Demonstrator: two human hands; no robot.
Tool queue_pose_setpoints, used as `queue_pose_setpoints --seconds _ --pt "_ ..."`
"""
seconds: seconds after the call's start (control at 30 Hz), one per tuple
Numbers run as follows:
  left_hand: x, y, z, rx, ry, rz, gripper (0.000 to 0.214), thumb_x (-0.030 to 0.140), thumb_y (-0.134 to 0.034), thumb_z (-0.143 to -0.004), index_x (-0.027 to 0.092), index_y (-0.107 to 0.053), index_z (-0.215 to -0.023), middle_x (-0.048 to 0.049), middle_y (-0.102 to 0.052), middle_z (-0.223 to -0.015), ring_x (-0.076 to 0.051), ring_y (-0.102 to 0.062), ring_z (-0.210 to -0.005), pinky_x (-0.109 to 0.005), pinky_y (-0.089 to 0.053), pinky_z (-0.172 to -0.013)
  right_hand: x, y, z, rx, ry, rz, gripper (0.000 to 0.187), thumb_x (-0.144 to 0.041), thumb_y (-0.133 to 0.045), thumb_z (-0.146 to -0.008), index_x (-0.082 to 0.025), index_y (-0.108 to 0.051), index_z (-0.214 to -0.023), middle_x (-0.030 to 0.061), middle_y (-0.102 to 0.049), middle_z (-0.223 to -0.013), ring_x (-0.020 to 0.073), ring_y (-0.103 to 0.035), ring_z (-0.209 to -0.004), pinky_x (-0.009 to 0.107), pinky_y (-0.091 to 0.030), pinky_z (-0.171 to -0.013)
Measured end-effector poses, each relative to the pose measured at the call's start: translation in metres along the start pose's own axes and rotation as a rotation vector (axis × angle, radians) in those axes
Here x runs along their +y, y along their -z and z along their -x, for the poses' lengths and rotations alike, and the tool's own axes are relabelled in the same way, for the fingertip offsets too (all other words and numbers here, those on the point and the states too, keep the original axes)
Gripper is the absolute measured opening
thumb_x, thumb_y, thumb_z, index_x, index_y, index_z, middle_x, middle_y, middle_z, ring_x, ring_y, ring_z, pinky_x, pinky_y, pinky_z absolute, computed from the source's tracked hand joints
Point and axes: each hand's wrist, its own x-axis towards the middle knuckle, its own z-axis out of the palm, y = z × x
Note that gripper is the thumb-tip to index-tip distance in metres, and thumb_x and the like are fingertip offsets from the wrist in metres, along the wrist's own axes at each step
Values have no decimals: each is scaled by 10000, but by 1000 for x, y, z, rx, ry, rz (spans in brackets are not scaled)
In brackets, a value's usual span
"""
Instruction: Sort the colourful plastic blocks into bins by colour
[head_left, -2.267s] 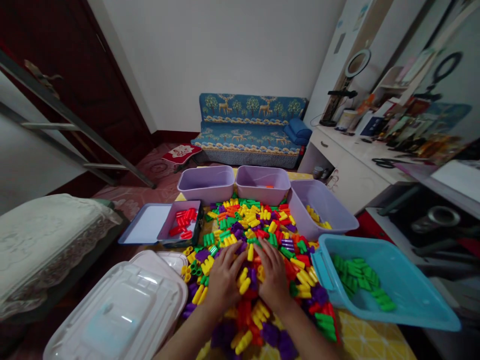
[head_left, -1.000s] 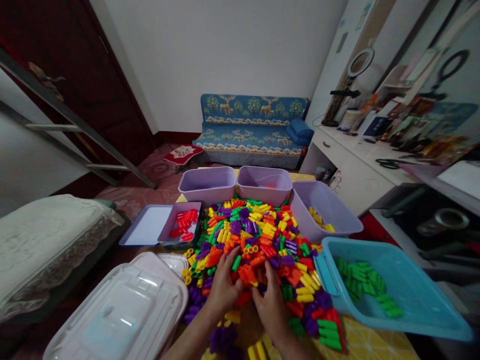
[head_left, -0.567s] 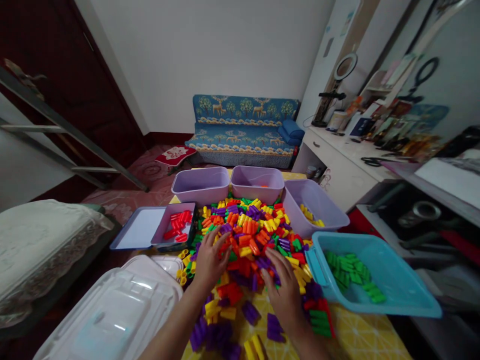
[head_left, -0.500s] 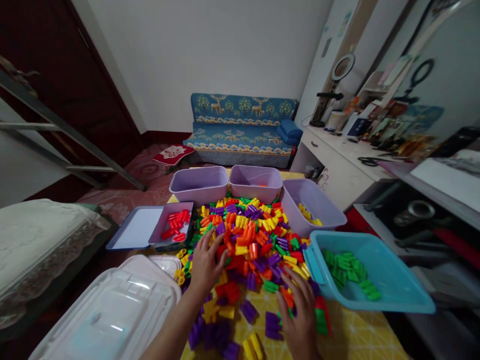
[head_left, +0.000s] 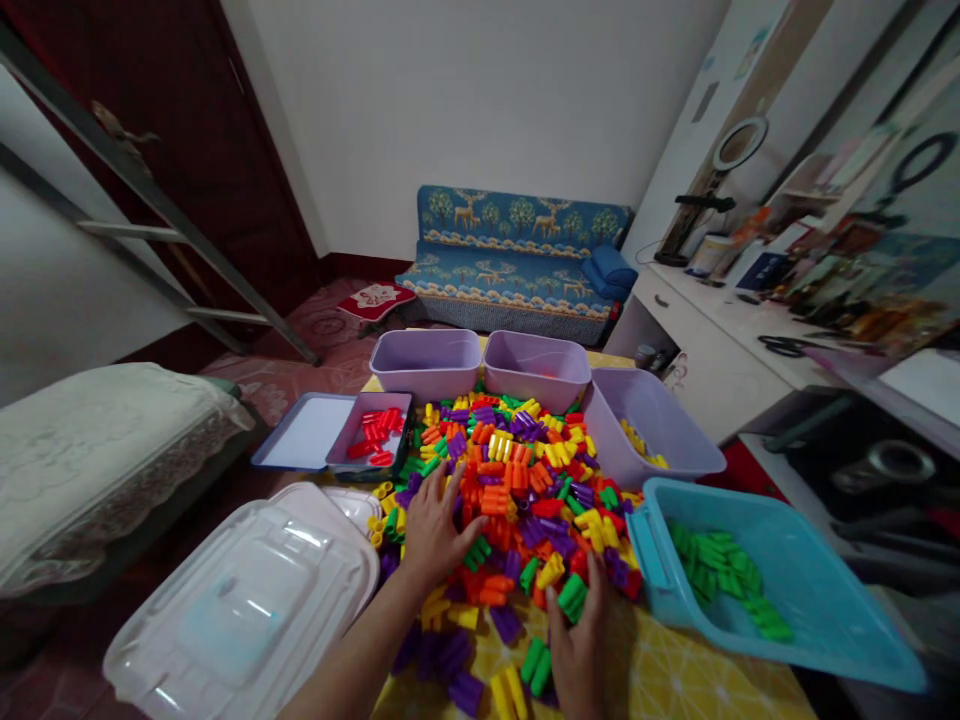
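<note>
A heap of plastic building blocks [head_left: 517, 475], tube-shaped and joined in small groups, lies in red, orange, yellow, green and purple. My left hand [head_left: 435, 530] rests on its left side, fingers spread and thumb stretched out above a green block [head_left: 476, 552]; it grips nothing. At the near right of the heap, my right hand [head_left: 579, 650] has a green building block [head_left: 573, 598] between thumb and fingers. Just left of that hand, another green block [head_left: 535, 667] lies beside a yellow block [head_left: 509, 693] on the yellow patterned cloth [head_left: 682, 670].
Green blocks lie in a turquoise bin [head_left: 817, 640] at right. Behind the heap stand a left purple bin [head_left: 426, 378], a middle purple bin [head_left: 536, 385] and a right purple bin [head_left: 675, 400] with yellow blocks. A shallow box [head_left: 349, 440] holds red blocks; white lids [head_left: 247, 600] lie nearer.
My right hand has closed round a green block. My left hand's thumb has spread outward over the heap. The whole view has shifted, so the room appears farther right.
</note>
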Motion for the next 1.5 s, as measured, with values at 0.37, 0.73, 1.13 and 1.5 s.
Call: queue_pose_setpoints --seconds 0.37,0.73,1.13,1.5 --pt "4 2 2 -45 12 57 734 312 -601 -773 286 -346 -1461 -94 -450 -1428 -292 -431 -1286 -456 -384 -1030 -94 -64 -82 -202 183 -224 666 -314 -522 -897 -218 -229 -1487 143 -100 -1596 306 -127 -1464 551 -262 -1138" --pt "-5 -2 4 -43 -15 100 658 472 -564 -852 279 -365 -1449 -106 -470 -1410 -284 -459 -1277 -453 -398 -1038 -38 36 -14 -667 943 -26 526 -461 -605 -845 -453 -450 -1348 -48 -389 -1507 262 -306 -1413 561 -249 -1133" --pt "-10 10 5 -26 -2 326 706 350 -527 -898 257 -186 -1510 -127 -339 -1509 -257 -352 -1386 -469 -355 -1109 -55 -28 -99 -529 841 192 395 -160 -631 -801 -328 -634 -1158 -10 -305 -1552 285 -138 -1464 646 -61 -1140" --pt "4 3 -42 -105 -157 54 506 344 -630 -828 341 -535 -1326 -40 -298 -1550 -350 -208 -1431 -591 -260 -1122 -68 -60 -175 -305 270 344 516 -274 -531 -889 -207 -458 -1396 154 -371 -1499 349 -293 -1393 613 -244 -1097"
